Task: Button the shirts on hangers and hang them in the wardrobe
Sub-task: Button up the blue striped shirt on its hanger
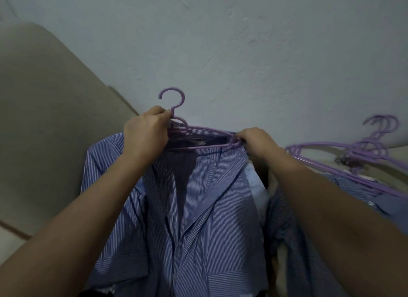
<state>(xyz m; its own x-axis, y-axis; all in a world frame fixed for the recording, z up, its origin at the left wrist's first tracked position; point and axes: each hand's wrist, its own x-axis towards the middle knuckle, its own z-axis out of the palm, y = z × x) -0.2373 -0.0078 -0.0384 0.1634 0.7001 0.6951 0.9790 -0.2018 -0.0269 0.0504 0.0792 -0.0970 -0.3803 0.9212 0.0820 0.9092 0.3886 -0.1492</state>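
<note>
A blue-and-white striped shirt [198,208] hangs open in front of me, its front placket unfastened. A purple plastic hanger [174,102] sits at the shirt's collar, hook pointing up against the wall. My left hand [144,131] grips the hanger at the base of its hook. My right hand [258,142] pinches the hanger's right end together with the shirt's shoulder. A pale blue garment [257,186] shows behind the shirt's right edge.
Several more purple hangers [362,150] lie stacked at the right on another blue shirt [393,204]. A dark dotted garment [284,226] lies beneath my right forearm. A beige panel [44,120] fills the left, with a pale grey wall [242,53] behind.
</note>
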